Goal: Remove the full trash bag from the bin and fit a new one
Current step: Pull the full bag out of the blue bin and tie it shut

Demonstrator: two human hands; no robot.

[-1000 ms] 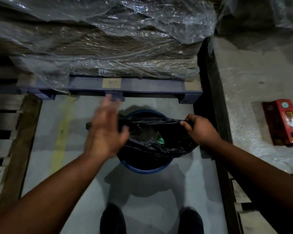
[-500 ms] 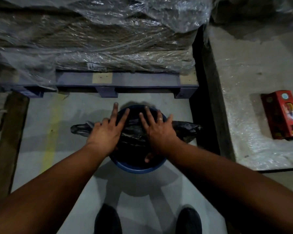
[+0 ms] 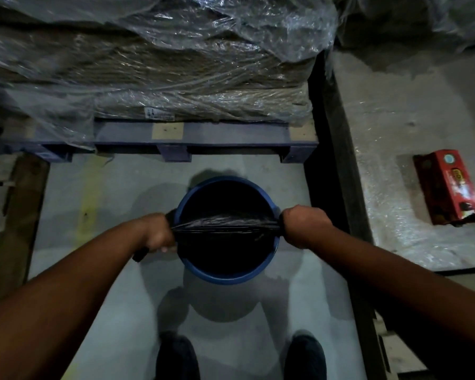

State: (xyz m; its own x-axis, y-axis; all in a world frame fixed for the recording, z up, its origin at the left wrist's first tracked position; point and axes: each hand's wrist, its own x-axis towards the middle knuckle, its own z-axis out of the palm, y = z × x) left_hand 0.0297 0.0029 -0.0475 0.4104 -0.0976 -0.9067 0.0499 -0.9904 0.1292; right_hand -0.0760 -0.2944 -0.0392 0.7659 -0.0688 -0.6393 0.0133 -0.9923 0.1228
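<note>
A round blue bin [image 3: 228,276] stands on the grey floor in front of my feet. A black trash bag [image 3: 225,226] is stretched taut across the bin's mouth, gathered into a tight band. My left hand [image 3: 157,234] is fisted on the bag's left end at the bin's left rim. At the right rim, my right hand [image 3: 303,224] is fisted on the other end. The bin's inside is dark, so its contents cannot be made out.
A blue pallet [image 3: 203,141] loaded with plastic-wrapped goods [image 3: 154,64] stands just beyond the bin. A wooden pallet [image 3: 14,215] lies at the left. At the right is a wrapped white surface [image 3: 412,133] with a red carton [image 3: 447,186] on it. My shoes [image 3: 177,357] are below.
My hands went from lying flat on the bag over the bin to gripping its two ends and pulling them apart, stretching the bag taut.
</note>
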